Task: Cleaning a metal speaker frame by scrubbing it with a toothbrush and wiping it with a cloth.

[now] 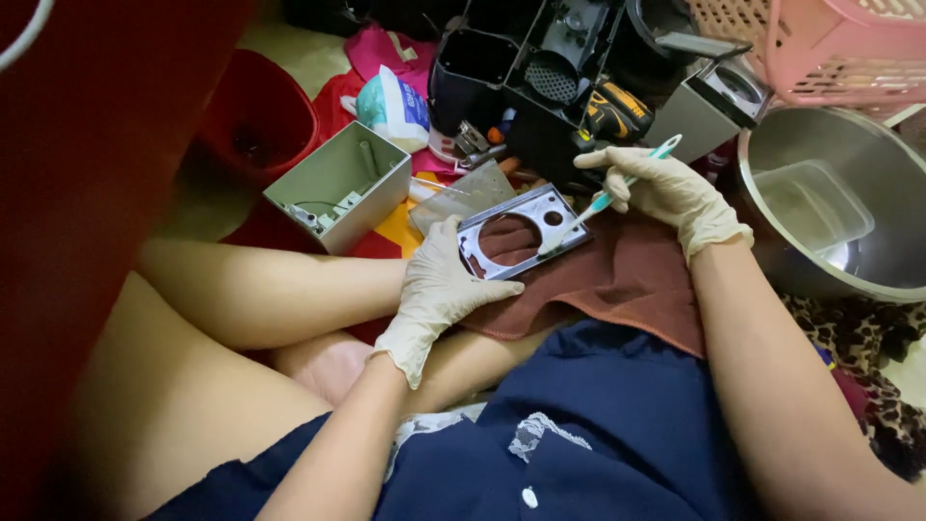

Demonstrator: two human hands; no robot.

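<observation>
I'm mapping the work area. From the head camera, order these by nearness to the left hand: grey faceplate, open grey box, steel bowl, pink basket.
1. Grey faceplate: in the left hand.
2. Open grey box: up and left.
3. Steel bowl: far right.
4. Pink basket: top right corner.

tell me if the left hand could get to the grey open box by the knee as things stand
Probably yes. The left hand grips the grey panel, and the grey box lies just beyond it to the left with nothing between them, though it would have to let go of the panel first.
</observation>
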